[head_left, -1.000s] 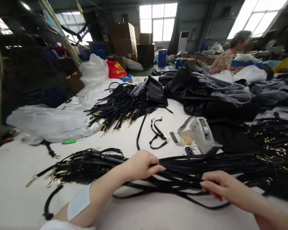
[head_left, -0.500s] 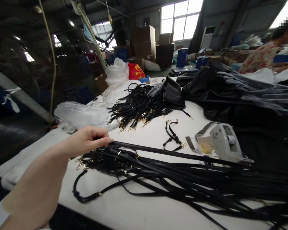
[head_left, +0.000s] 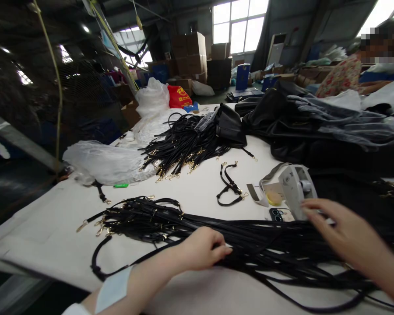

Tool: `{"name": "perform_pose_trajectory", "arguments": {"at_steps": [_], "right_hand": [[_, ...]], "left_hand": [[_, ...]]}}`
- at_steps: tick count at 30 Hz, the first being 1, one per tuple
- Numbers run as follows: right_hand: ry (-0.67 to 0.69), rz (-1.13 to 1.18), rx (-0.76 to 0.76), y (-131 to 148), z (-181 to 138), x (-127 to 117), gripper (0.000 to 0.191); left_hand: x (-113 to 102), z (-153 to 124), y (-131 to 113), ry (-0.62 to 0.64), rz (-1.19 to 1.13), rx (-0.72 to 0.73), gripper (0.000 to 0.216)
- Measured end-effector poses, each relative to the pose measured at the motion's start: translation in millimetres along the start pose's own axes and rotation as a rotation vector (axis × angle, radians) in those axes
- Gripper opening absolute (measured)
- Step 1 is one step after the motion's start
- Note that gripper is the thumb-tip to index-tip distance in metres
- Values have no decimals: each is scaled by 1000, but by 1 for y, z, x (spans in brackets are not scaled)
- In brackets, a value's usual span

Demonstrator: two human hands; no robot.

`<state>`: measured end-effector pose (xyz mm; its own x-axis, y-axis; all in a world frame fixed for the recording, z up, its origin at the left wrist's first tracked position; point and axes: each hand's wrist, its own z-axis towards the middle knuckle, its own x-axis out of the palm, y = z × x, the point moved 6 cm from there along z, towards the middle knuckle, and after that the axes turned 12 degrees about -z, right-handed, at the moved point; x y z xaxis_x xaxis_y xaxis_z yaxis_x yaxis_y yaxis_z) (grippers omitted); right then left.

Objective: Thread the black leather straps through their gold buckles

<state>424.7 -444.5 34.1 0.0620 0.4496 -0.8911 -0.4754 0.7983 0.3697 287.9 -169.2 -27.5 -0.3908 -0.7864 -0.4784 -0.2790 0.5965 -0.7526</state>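
Black leather straps (head_left: 249,245) lie in one long bundle across the near side of the white desk (head_left: 46,236), gold clips fanned out at its left end, and both hands are on it now. Half a second ago only the left hand showed, stretched far out to that clip end; now the left hand (head_left: 202,249) has pulled back to the middle of the bundle, and the right hand (head_left: 344,229) has come into view on the right. The left fingers (head_left: 221,250) are curled narrow and press down on the top straps, touching them; whether they pinch one strap, I cannot tell. The right fingers (head_left: 310,206) are spread loose and flat over the right part of the bundle, holding nothing, their tips just beside the grey tape dispenser (head_left: 293,188). The count: two heaps of straps, the near one under the hands and a second heap (head_left: 184,144) farther back; one single short strap (head_left: 230,186) lying alone between them; one phone (head_left: 276,214) next to the dispenser; one green lighter (head_left: 121,185) to the left, by the clear plastic bag (head_left: 101,162).
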Motion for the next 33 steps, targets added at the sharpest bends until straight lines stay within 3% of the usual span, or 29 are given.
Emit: {"name": "perform_pose_trajectory", "arguments": {"at_steps": [4, 6, 9, 12, 14, 16, 18, 20, 23, 28, 33], "right_hand": [[423, 277, -119, 100, -46, 95, 44], [486, 333, -97, 116, -54, 119, 45], [386, 253, 10, 87, -42, 125, 51], [237, 42, 102, 44, -27, 122, 54], [165, -44, 43, 41, -26, 125, 52], [142, -20, -82, 58, -32, 134, 48], [232, 78, -197, 83, -43, 148, 45], [427, 184, -241, 101, -53, 164, 42], [649, 317, -211, 105, -60, 177, 36], [662, 423, -158, 87, -51, 172, 39], [627, 480, -119, 79, -51, 167, 41]], "left_hand": [[35, 29, -25, -7, 54, 156, 17], [30, 29, -30, 19, 62, 232, 13], [-4, 17, -17, 23, 8, 225, 22], [-35, 5, 12, 7, -72, 72, 29], [-40, 2, 26, -10, -128, -1, 29], [-31, 6, 30, -13, -149, -15, 27], [-17, 15, 26, 15, -123, 20, 22], [-6, 28, 20, 53, -76, 73, 21], [-13, 55, 10, -17, 7, 144, 32], [-40, 110, 0, -232, 169, 188, 30], [-30, 158, -1, -291, 310, 141, 41]]}}
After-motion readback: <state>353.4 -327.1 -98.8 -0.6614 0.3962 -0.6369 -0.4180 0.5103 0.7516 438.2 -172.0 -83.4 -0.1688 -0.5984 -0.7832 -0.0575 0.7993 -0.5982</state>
